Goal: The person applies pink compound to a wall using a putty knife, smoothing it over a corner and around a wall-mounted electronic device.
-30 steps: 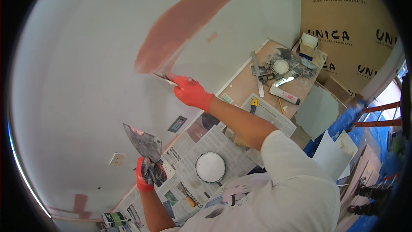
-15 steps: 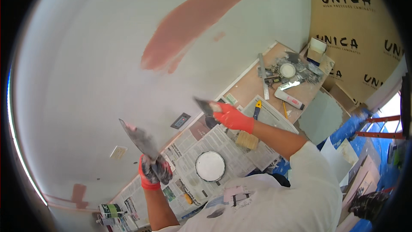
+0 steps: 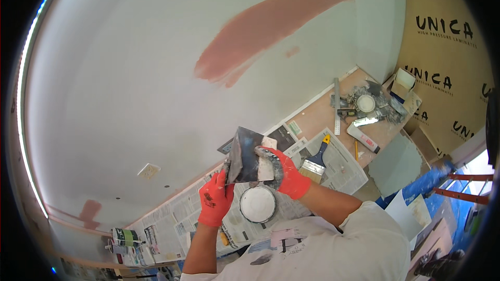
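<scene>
My left hand, gloved in red, is closed on a grey, filler-smeared scraper. My right hand, in a red glove with grey smears, grips a broad dark-bladed knife with a pale handle section. The two blades meet or overlap in front of me. Just below them, an open round tub of white material stands on newspaper. A paintbrush lies beside my right hand. Behind, the pale wall carries a long reddish streak.
The worktop holds a cluttered pile with a white-lidded container, a steel ruler, a tube and a pencil. Cardboard sheeting covers the right wall. An orange ladder stands at far right; cans sit at lower left.
My right hand has come down from the reddish streak to my left hand, bringing the two blades together. My left hand has shifted right and turned its scraper. The view has shifted.
</scene>
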Action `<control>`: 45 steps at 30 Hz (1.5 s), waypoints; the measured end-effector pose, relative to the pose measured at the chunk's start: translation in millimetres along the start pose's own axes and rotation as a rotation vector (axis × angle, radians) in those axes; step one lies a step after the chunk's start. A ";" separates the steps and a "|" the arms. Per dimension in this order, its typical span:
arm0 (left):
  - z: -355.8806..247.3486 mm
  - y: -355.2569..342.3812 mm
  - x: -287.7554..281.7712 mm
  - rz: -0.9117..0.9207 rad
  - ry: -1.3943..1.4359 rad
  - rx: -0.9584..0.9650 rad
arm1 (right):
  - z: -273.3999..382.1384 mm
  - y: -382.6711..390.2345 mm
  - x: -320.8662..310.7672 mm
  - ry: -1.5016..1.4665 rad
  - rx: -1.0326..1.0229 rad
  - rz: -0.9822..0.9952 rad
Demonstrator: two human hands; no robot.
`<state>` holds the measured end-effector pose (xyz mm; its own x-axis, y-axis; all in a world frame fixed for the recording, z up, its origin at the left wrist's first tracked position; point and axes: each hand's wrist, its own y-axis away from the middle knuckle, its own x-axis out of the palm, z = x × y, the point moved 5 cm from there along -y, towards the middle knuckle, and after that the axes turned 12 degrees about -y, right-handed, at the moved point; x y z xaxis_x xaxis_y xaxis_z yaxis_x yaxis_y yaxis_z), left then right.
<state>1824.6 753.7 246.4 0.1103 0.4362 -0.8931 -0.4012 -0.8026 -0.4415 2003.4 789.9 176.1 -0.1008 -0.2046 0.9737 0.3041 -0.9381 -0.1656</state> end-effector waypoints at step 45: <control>128.2 168.4 2.6 0.083 1.864 -0.759 | -27.2 -38.2 37.6 0.958 -0.165 -0.055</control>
<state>1640.7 671.9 180.8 0.9403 -0.0777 0.3315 -0.1180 -0.9876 0.1031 1962.2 810.4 214.8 -0.8612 -0.2313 0.4526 0.1468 -0.9657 -0.2142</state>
